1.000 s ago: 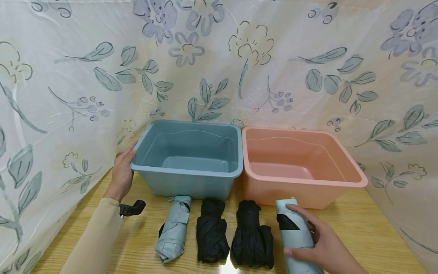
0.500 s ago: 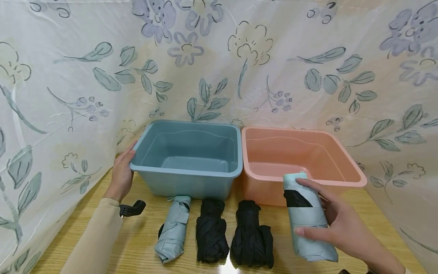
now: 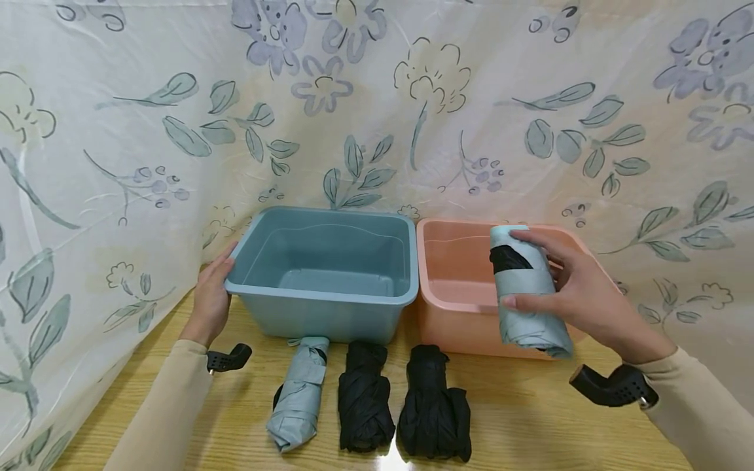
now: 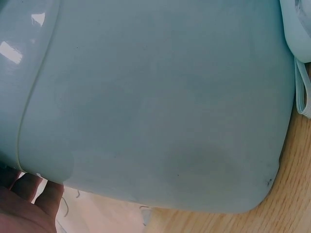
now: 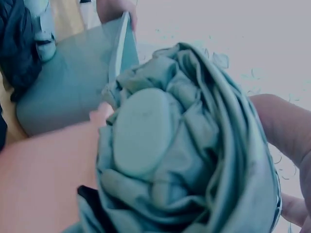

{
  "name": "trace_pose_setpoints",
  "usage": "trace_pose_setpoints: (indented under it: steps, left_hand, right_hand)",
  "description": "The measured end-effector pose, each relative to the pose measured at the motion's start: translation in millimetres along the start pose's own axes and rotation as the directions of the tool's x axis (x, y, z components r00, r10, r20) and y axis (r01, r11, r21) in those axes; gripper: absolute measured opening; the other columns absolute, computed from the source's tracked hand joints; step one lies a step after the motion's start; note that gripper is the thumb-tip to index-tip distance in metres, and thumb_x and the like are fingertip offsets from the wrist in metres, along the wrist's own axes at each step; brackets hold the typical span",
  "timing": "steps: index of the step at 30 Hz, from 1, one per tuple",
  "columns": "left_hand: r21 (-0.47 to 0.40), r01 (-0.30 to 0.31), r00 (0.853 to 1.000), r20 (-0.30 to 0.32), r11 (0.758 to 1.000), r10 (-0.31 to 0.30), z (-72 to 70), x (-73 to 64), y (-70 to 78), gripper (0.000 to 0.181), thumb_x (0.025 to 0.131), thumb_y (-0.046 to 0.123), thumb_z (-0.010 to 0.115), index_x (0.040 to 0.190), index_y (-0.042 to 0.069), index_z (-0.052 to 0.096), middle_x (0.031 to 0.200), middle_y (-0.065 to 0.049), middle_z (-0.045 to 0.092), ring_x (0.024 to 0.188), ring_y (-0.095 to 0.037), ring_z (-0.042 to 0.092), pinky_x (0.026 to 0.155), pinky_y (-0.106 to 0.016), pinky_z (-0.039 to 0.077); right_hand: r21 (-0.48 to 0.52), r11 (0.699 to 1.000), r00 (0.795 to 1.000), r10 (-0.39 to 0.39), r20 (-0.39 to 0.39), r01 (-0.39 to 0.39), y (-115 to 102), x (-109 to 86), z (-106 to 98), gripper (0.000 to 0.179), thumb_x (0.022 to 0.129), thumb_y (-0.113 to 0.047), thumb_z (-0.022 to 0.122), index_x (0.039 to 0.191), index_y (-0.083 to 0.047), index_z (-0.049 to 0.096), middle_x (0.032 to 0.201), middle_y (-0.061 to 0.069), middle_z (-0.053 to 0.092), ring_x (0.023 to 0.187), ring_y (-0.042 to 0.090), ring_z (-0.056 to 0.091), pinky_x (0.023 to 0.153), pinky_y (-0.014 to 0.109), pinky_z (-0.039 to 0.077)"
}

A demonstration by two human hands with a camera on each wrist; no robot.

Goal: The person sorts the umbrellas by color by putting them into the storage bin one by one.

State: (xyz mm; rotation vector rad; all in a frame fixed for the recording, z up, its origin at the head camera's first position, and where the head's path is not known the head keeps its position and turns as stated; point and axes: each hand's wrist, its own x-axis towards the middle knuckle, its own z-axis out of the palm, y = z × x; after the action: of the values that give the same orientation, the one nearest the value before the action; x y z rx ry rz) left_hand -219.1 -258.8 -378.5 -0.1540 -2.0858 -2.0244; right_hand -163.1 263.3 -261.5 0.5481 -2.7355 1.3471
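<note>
My right hand point(image 3: 580, 291) holds a rolled light blue-grey folded umbrella point(image 3: 524, 297) with a black band, over the front rim of the pink bin point(image 3: 448, 327). Its rounded handle end point(image 5: 143, 131) fills much of the right wrist view, amid gathered fabric. At the far left my left hand point(image 3: 211, 297) grips the rim of the blue bin point(image 3: 318, 314); in the left wrist view its fingers point(image 4: 48, 199) reach the bin's edge. In front lie another blue-grey folded umbrella point(image 3: 299, 396) and two black ones, the first black umbrella point(image 3: 365, 399) left of the second black umbrella point(image 3: 434, 405).
Both bins stand side by side on a wooden table point(image 3: 518, 405), against a floral curtain point(image 3: 377, 98). Inside, the blue bin shows a bare bottom. A black wrist camera point(image 3: 615, 386) sticks out from the right sleeve, another wrist camera point(image 3: 230, 358) from the left.
My right hand has lifted the blue-grey umbrella off the table at the right and carried it up and forward over the pink bin's front rim. The left hand has stayed at the blue bin.
</note>
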Motion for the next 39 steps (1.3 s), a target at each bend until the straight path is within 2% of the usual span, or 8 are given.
trace_pose_setpoints:
  steps: [4, 8, 13, 19, 21, 31, 39]
  left_hand:
    - [0.002, -0.007, 1.0, 0.006, 1.0, 0.007, -0.3, 0.3, -1.3, 0.055, 0.113, 0.029, 0.024, 0.162, 0.004, 0.018, 0.168, -0.012, 0.016, 0.154, -0.031, 0.013, 0.123, -0.049, 0.011]
    - [0.006, -0.009, 1.0, 0.011, 1.0, 0.009, -0.5, 0.8, -1.8, 0.055, 0.113, 0.029, 0.024, 0.162, 0.006, 0.018, 0.168, -0.011, 0.015, 0.154, -0.031, 0.012, 0.123, -0.05, 0.01]
    - [0.009, -0.004, 1.0, 0.01, 1.0, 0.004, -0.9, 0.8, -1.2, 0.054, 0.113, 0.03, 0.024, 0.162, 0.008, 0.017, 0.169, -0.011, 0.014, 0.154, -0.031, 0.012, 0.123, -0.05, 0.011]
    - [0.016, -0.002, 1.0, 0.008, 1.0, 0.001, -1.1, 0.7, -1.3, 0.054, 0.113, 0.03, 0.023, 0.162, 0.008, 0.018, 0.169, -0.011, 0.015, 0.154, -0.031, 0.012, 0.122, -0.052, 0.011]
    - [0.018, -0.002, 1.0, 0.005, 1.0, 0.002, -0.9, 0.8, -1.2, 0.054, 0.113, 0.03, 0.023, 0.162, 0.008, 0.018, 0.169, -0.011, 0.015, 0.154, -0.031, 0.012, 0.122, -0.052, 0.011]
    - [0.016, 0.001, 1.0, -0.003, 1.0, -0.001, -0.2, 0.7, 0.2, 0.055, 0.113, 0.03, 0.024, 0.162, 0.006, 0.018, 0.168, -0.011, 0.015, 0.154, -0.031, 0.013, 0.122, -0.052, 0.011]
    - [0.017, 0.002, 1.0, 0.003, 1.0, -0.002, 0.5, 0.4, 1.5, 0.055, 0.113, 0.029, 0.024, 0.162, 0.004, 0.018, 0.168, -0.011, 0.016, 0.154, -0.031, 0.014, 0.122, -0.05, 0.013]
  right_hand:
    - [-0.029, 0.999, 0.999, 0.028, 0.017, -0.027, -5.1, 21.6, -7.1, 0.095, 0.085, -0.022, 0.085, 0.161, -0.028, 0.029, 0.148, 0.018, 0.036, 0.117, 0.046, 0.057, 0.076, 0.04, 0.057]
    - [-0.053, 0.995, 0.995, 0.09, 0.033, -0.088, -9.9, 44.7, -8.7, 0.095, 0.084, -0.031, 0.086, 0.16, -0.03, 0.03, 0.144, 0.02, 0.044, 0.117, 0.044, 0.058, 0.077, 0.044, 0.057]
    - [-0.05, 0.986, 0.984, 0.161, 0.07, -0.158, -7.8, 76.2, -5.3, 0.097, 0.081, -0.037, 0.087, 0.16, -0.03, 0.031, 0.144, 0.019, 0.046, 0.117, 0.042, 0.058, 0.076, 0.044, 0.059]
    - [-0.042, 0.984, 0.972, 0.177, 0.152, -0.173, 4.0, 107.6, 5.9, 0.096, 0.081, -0.029, 0.087, 0.159, -0.022, 0.032, 0.136, 0.025, 0.046, 0.098, 0.038, 0.062, 0.073, 0.042, 0.06]
    - [-0.05, 0.982, 0.966, 0.19, 0.176, -0.184, 7.6, 115.9, 11.8, 0.095, 0.081, -0.025, 0.087, 0.159, -0.019, 0.033, 0.132, 0.026, 0.047, 0.097, 0.039, 0.062, 0.073, 0.042, 0.06]
    - [-0.118, 0.968, 0.943, 0.242, 0.229, -0.219, 19.2, 146.2, 37.6, 0.095, 0.078, -0.022, 0.089, 0.156, -0.011, 0.035, 0.133, 0.024, 0.048, 0.1, 0.037, 0.06, 0.076, 0.04, 0.059]
    - [-0.111, 0.965, 0.938, 0.259, 0.229, -0.239, 20.7, 153.2, 44.3, 0.095, 0.079, -0.022, 0.088, 0.156, -0.01, 0.034, 0.134, 0.025, 0.046, 0.102, 0.039, 0.059, 0.078, 0.04, 0.06]
